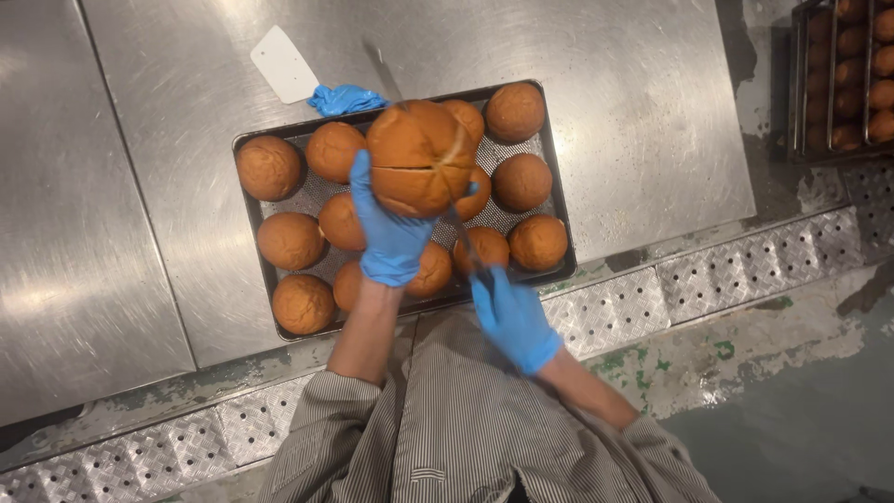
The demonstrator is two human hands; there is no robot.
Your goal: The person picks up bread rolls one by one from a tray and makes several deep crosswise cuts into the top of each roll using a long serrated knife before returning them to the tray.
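Up above the tray (559, 219), the left hand (391, 237) grips a bun (419, 158), fingers wrapped underneath. The right hand (514, 321) closes on what looks like a knife (447, 191), slicing the bun.

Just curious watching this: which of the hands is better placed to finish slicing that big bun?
Probably the right hand: it grips the knife, whose blade already sits in the bun. The left hand holds the bun up over the tray.
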